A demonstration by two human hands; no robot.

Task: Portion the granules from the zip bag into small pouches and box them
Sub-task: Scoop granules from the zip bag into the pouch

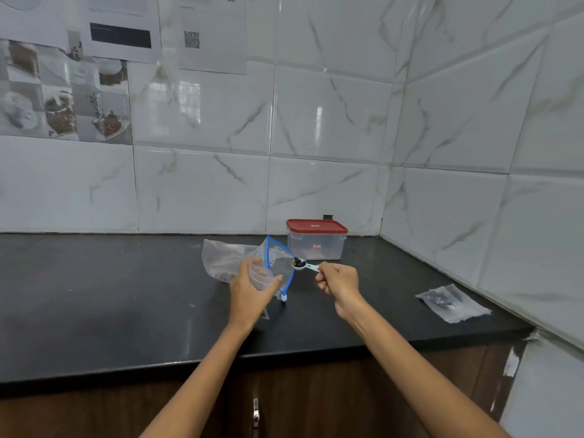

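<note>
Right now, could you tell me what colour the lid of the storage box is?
Red, on the lid, clearest in the head view.

dark stone countertop (126,295) along a tiled corner. at the back, clear plastic box (314,246) with red lid (316,226), shut. just left of it, crumpled clear zip bag (227,259), partly lifted. well apart to the right, small clear pouches (452,303) lying flat near the wall.

We see a dark, smooth, faintly glossy desk (126,295) under glossy marble-look wall tiles (331,121). The zip bag (278,257) and pouches (452,303) are thin clear plastic; the box (316,245) is frosted plastic with a red lid (316,226). Cabinet fronts (94,412) look wooden.
</note>
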